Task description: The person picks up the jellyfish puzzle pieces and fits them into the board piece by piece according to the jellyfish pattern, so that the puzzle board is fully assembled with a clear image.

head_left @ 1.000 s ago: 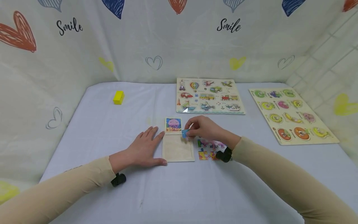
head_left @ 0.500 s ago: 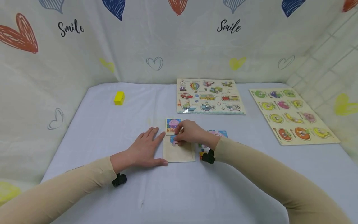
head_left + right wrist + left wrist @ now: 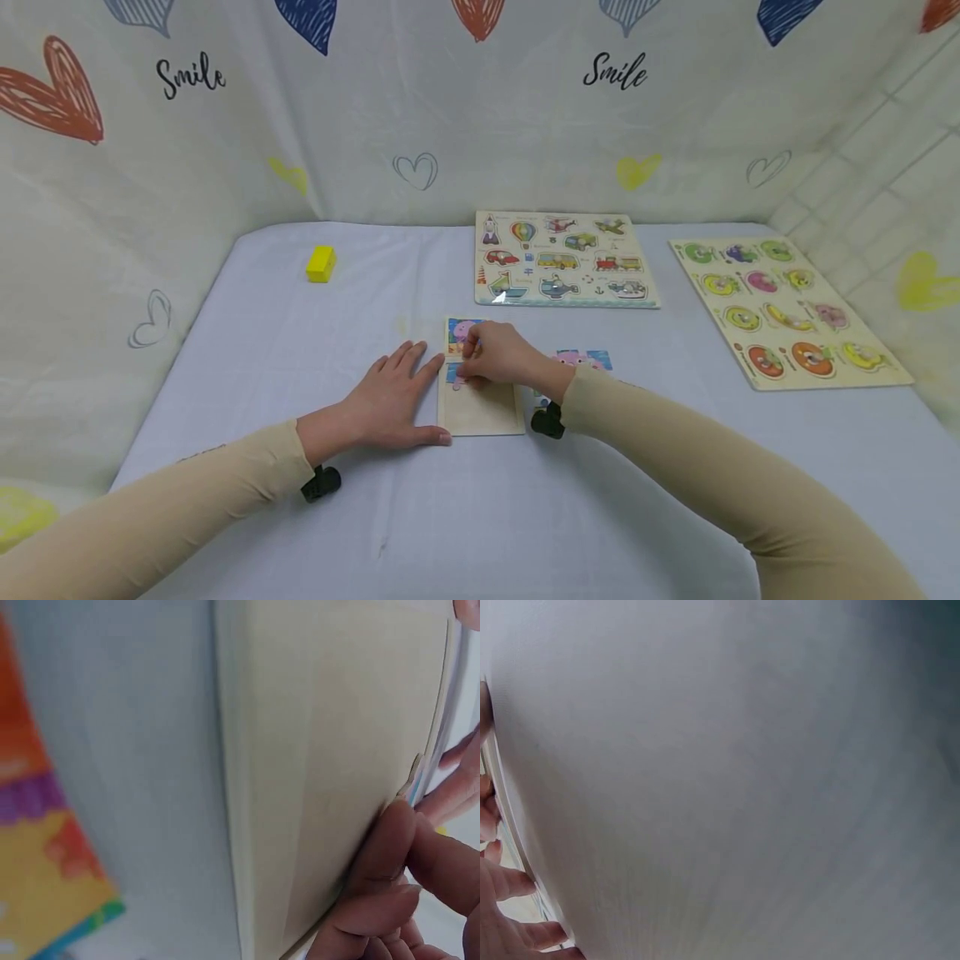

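A wooden puzzle board [image 3: 480, 417] lies in front of me, with a pink jellyfish picture [image 3: 457, 333] at its far end, partly hidden by my right hand [image 3: 506, 354]. That hand pinches a small blue puzzle piece [image 3: 453, 375] at the upper left corner of the board's recess. In the right wrist view, thumb and finger meet at the thin edge of the piece [image 3: 410, 778]. My left hand [image 3: 378, 400] lies flat with spread fingers, thumb and index finger at the board's left edge. The left wrist view shows mostly white cloth, with fingers [image 3: 510, 885] at its left border.
Loose puzzle pieces [image 3: 585, 358] lie right of the board, partly under my right wrist. Farther back are a vehicle puzzle board [image 3: 566, 258] and, to the right, a fruit puzzle board [image 3: 787, 312]. A yellow block [image 3: 321, 263] stands at the back left of the white-covered table [image 3: 420, 525].
My right hand has carried the blue piece leftward from the board's right edge, over the recess, to its upper left corner. My left hand has stayed in place.
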The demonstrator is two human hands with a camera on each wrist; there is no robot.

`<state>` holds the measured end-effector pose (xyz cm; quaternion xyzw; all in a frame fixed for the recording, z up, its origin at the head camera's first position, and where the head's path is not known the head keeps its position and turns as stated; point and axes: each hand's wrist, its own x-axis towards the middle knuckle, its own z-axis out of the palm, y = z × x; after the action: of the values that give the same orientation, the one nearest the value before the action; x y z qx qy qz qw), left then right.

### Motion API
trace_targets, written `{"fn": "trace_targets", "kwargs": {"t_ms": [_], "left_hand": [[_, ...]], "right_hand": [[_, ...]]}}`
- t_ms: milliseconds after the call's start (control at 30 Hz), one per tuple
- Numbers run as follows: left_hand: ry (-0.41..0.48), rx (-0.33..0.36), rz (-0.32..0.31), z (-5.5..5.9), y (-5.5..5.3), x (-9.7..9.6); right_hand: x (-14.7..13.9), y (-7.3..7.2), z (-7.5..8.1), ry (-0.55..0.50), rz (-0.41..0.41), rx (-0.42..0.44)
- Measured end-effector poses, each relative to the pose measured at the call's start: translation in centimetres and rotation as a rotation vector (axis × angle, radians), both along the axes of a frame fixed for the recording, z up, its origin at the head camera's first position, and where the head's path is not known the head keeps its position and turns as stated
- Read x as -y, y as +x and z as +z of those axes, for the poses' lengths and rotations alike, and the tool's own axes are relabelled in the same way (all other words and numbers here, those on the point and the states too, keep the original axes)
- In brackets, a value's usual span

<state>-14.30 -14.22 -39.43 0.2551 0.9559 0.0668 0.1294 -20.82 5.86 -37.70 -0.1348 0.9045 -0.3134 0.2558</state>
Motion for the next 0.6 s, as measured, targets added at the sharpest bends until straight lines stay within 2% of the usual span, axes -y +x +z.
{"fn": "trace_targets", "kwargs": {"t_ms": [333, 600], "left_hand": [[0.002, 0.007, 0.005, -0.07, -0.05, -0.04], [0.005, 0.011, 0.006, -0.07, -0.03, -0.06]], "right_hand": [[-0.69, 0.43, 0.15, 0.107, 0.094, -0.105], [-0.48, 0.81, 0.23, 0.141, 0.104, -0.157]]}}
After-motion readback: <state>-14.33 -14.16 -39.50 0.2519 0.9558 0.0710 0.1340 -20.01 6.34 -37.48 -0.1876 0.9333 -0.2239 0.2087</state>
